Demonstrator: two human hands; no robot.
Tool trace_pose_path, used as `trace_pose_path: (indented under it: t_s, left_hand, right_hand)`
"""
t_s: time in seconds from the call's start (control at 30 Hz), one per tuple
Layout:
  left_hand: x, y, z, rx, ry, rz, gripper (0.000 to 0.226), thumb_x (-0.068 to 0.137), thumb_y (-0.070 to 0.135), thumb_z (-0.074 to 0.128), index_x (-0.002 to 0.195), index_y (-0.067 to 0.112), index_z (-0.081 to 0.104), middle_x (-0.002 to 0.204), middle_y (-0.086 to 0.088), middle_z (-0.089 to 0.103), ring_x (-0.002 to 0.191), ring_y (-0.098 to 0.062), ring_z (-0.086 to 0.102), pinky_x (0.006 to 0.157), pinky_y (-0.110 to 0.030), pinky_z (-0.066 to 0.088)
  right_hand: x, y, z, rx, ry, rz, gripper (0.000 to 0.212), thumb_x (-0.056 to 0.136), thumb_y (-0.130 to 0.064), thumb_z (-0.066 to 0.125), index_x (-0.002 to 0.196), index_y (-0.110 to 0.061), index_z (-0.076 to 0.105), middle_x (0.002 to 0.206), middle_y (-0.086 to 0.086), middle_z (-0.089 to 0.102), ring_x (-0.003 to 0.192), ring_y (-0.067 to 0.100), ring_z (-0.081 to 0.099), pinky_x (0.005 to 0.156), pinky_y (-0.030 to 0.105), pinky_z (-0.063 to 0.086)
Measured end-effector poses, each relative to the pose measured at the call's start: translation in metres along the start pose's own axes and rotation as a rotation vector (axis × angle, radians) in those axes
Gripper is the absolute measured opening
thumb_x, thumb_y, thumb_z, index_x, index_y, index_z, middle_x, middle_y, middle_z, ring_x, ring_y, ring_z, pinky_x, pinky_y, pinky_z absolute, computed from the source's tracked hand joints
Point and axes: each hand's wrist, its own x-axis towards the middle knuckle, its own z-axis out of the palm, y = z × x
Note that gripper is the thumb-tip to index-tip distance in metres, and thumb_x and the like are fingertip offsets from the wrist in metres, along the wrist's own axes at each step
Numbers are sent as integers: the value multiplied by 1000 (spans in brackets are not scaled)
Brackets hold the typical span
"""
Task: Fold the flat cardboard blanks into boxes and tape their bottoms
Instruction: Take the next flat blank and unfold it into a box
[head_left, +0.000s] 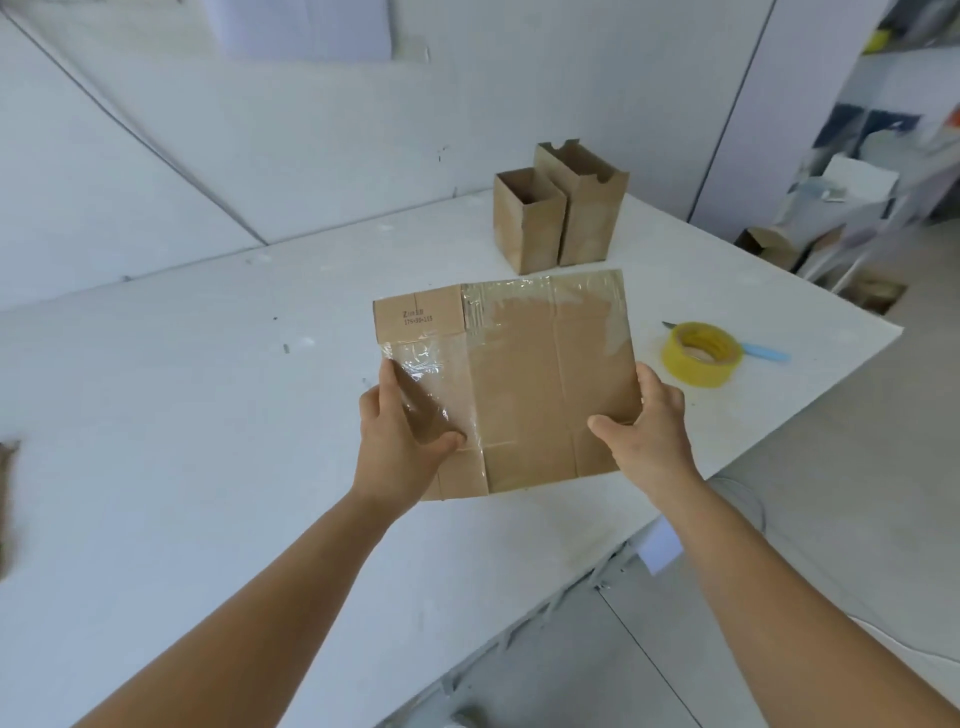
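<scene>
Cardboard blank, flat and patched with clear tape, hangs over the white surface directly ahead of the person, its creases running away from the body. The left hand grips its left edge and the right hand its right edge, thumbs on top, so both are equally near. Judging from this, squeezing those edges inward would open it. Two finished boxes stand beyond; a tape roll lies to the right, apart; open room lies left

white table | two open boxes upright, touching, far edge | yellow tape roll near blue cutter
</scene>
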Motion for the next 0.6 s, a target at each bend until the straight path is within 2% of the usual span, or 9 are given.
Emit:
trace_pose_path:
  t_s: [0.17,0.33,0.43,0.53,0.6]
  left_hand:
    - [40,15,35,-7,-31,54,110,72,15,80,152,29,6,121,9,27,104,-5,35,88,-21,30]
    - [80,31,55,-31,-48,102,111,72,15,81,152,29,5,124,10,26,108,-3,33,90,-21,30]
    - [102,40,65,-40,-50,124,111,72,15,82,152,28,7,127,10,26,111,-2,32,93,-21,29]
    - [116,42,72,-40,-41,128,111,71,14,82,152,28,8,128,9,26,112,-2,32,96,-23,29]
    - [123,44,78,-35,-28,118,111,70,14,82,152,28,8,128,9,27,113,-3,32,96,-23,30]
  right_hand:
    - [42,11,-16,23,67,30,81,85,-21,66,150,-25,18,145,4,23,126,19,39,90,26,34]
    - [79,7,-32,44,101,33,85,85,-20,67,151,-29,13,149,3,18,129,20,36,90,26,35]
    - [104,6,-38,65,108,21,87,85,-19,67,151,-30,11,150,3,16,134,19,32,97,26,32]
    - [123,6,-41,66,79,8,89,85,-19,68,151,-33,10,148,2,18,129,16,34,96,25,30]
    - [137,8,-43,60,67,-11,89,84,-19,69,150,-34,11,145,1,22,114,11,35,94,25,30]
